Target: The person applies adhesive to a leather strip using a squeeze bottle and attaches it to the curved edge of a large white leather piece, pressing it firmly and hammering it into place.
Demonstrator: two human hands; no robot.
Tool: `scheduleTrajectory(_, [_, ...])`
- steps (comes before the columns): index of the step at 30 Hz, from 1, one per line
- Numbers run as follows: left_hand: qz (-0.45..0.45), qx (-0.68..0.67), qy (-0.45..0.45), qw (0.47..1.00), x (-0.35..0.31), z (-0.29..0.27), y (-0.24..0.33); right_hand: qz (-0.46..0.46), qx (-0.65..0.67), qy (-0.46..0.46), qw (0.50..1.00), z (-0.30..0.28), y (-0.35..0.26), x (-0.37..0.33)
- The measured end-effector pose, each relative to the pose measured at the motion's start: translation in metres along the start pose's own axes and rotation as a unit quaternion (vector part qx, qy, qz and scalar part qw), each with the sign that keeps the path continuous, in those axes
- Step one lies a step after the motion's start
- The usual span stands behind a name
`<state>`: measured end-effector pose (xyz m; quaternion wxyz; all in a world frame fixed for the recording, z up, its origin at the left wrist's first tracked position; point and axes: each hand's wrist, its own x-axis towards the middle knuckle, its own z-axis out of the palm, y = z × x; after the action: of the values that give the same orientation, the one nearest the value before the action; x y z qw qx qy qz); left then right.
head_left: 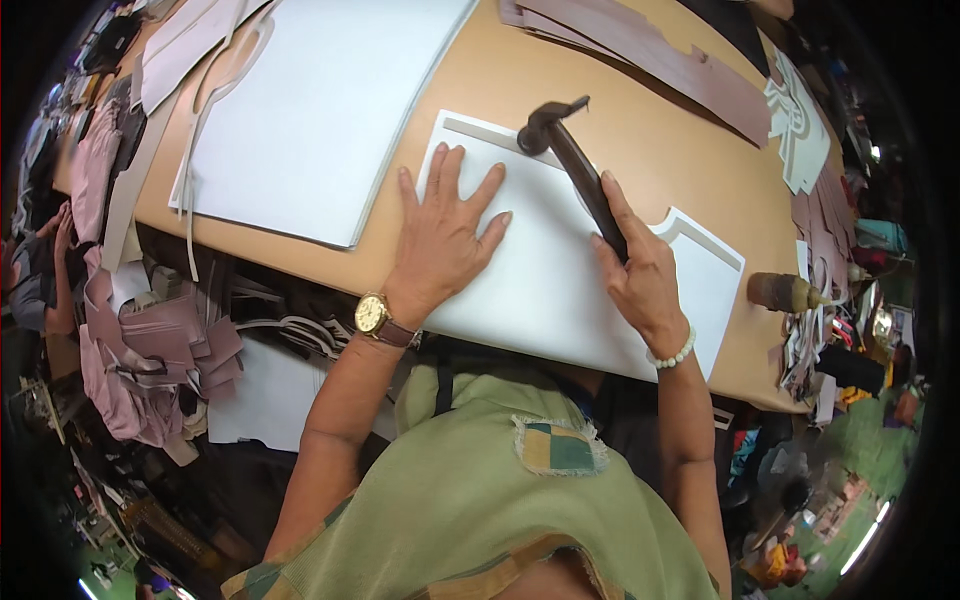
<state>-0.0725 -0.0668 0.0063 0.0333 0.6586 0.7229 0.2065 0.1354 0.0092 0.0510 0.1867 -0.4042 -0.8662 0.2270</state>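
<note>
A white sheet panel (pixel 540 290) with a grey strip (pixel 500 137) along its far edge lies on the table in front of me. My left hand (pixel 450 230) rests flat on its left part, fingers spread, the tips near the strip. My right hand (pixel 640 265) is wrapped round the dark handle of a hammer (pixel 585 180). The hammer's head is over the far edge of the panel, by the strip; I cannot tell if it touches. On the right, the panel's edge has a curved cut-out bordered by grey.
A stack of large white sheets (pixel 300 110) lies on the tan table (pixel 460 75) at the left. Mauve pieces (pixel 640 60) lie at the back, white cut pieces (pixel 800 120) at the far right. A brown bottle (pixel 785 292) lies at the right edge. Mauve bundles (pixel 165 350) hang lower left.
</note>
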Motion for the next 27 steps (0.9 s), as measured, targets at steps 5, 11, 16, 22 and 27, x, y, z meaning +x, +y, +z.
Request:
scheduleTrajectory(5, [0.005, 0.008, 0.019, 1.000, 0.000, 0.000, -0.001, -0.067, -0.012, -0.035, 0.997, 0.024, -0.009, 0.031])
scheduleTrajectory(11, [0.003, 0.025, 0.038, 0.999, -0.004, 0.002, -0.001, -0.126, 0.058, 0.021, 0.990, 0.039, -0.021, 0.050])
scheduleTrajectory(16, [-0.003, 0.024, 0.038, 0.999, -0.008, 0.002, -0.005, -0.098, 0.047, -0.036, 0.993, 0.034, -0.029, 0.059])
scheduleTrajectory(22, [0.013, 0.035, 0.054, 0.998, 0.001, 0.005, 0.004, -0.010, 0.036, -0.074, 0.997, 0.026, -0.027, 0.046])
scheduleTrajectory(27, [0.026, 0.026, 0.105, 0.994, -0.002, 0.003, -0.002, -0.065, 0.077, 0.140, 0.985, 0.003, -0.017, -0.012])
